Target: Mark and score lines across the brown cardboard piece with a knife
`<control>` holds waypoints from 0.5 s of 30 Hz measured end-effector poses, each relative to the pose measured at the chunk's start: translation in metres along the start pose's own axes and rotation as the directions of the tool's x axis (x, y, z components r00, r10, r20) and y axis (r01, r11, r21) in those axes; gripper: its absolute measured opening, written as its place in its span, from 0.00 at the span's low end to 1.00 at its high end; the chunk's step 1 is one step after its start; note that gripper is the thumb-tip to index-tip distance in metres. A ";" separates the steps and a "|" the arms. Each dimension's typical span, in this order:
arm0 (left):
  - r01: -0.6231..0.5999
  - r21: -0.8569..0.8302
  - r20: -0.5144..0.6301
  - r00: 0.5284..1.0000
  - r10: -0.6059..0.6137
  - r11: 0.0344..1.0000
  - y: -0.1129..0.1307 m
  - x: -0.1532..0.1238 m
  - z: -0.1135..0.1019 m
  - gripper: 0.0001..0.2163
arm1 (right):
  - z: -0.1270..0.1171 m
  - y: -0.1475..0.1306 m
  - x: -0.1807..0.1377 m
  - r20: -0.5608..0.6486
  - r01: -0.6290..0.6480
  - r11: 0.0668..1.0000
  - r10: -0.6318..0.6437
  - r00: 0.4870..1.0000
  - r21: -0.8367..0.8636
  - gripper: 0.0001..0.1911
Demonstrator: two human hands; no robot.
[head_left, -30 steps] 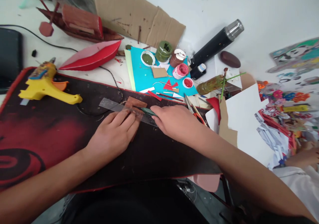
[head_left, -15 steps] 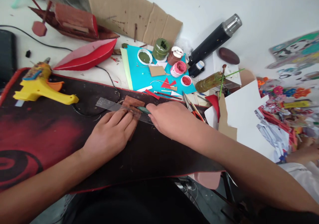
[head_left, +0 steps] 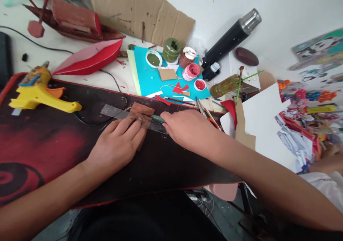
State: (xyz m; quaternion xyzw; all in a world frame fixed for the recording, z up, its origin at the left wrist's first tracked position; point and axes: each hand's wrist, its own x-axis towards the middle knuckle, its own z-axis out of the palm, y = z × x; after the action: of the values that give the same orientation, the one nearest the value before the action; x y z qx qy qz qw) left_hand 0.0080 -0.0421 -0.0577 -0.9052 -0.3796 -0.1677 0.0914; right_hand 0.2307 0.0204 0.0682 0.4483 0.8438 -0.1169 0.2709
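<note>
A transparent ruler [head_left: 112, 113] lies aslant across a reddish-brown painted board strip [head_left: 143, 108] on the dark mat. My left hand [head_left: 116, 137] holds the ruler down on the strip, its fingers bent and close together on top. In my right hand [head_left: 184, 126] is a slim tool with a green handle, seemingly a craft knife [head_left: 157, 118], gripped near its front. The tip rests along the ruler's far edge on the strip, just past my left fingertips. Its blade is too small to make out clearly.
A yellow hot glue gun [head_left: 40, 94] lies to the left on the mat [head_left: 166, 166]. Behind are a red paper boat shape [head_left: 91, 60], a brown model boat [head_left: 75, 19], paint jars [head_left: 171, 49] on blue paper, and a black flask [head_left: 227, 40]. Scissors [head_left: 213, 122] lie beyond my right wrist.
My right hand and the craft knife have shifted slightly right along the ruler. The left hand stays pressed on the ruler. The whole view has moved a little.
</note>
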 end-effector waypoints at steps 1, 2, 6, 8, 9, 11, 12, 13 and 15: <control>0.002 -0.013 0.002 1.000 -0.002 1.000 0.000 0.000 0.000 0.16 | 0.000 0.000 -0.001 0.006 -0.003 1.000 0.003 1.000 -0.004 0.11; 0.005 -0.030 0.007 1.000 -0.005 1.000 0.000 0.000 0.000 0.17 | 0.000 0.000 -0.001 0.011 -0.005 1.000 0.005 1.000 -0.010 0.11; 0.004 -0.060 0.003 1.000 -0.004 0.998 0.000 0.000 0.000 0.17 | 0.002 0.000 -0.004 0.011 -0.012 1.000 0.012 1.000 -0.025 0.09; 0.004 -0.040 -0.016 1.000 -0.005 0.999 0.000 0.001 0.000 0.17 | 0.004 0.000 -0.004 0.001 -0.008 1.000 0.008 1.000 -0.022 0.09; 0.007 -0.030 -0.020 1.000 -0.007 1.000 0.000 0.002 -0.001 0.16 | 0.004 0.000 -0.004 -0.004 -0.006 1.000 0.006 1.000 -0.018 0.10; 0.009 -0.021 -0.018 1.000 -0.009 1.000 0.000 0.002 -0.001 0.16 | 0.006 0.001 -0.004 -0.012 -0.004 1.000 0.004 1.000 -0.009 0.10; 0.007 -0.023 -0.016 1.000 -0.008 1.000 0.000 0.002 -0.001 0.16 | 0.006 0.001 -0.004 -0.016 -0.007 1.000 0.007 1.000 -0.005 0.11; 0.005 -0.029 -0.014 1.000 -0.005 1.000 0.000 0.002 -0.001 0.16 | 0.007 0.001 -0.005 -0.020 -0.011 1.000 0.011 1.000 -0.001 0.11; 0.009 -0.060 -0.013 1.000 -0.010 0.998 0.000 0.000 0.001 0.17 | 0.008 0.003 -0.007 -0.031 -0.015 1.000 0.015 0.999 0.004 0.12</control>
State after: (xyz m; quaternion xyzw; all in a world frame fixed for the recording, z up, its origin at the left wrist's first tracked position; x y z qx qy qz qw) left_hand 0.0084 -0.0423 -0.0583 -0.9045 -0.3783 -0.1854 0.0658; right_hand 0.2386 0.0137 0.0654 0.4571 0.8441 -0.1097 0.2579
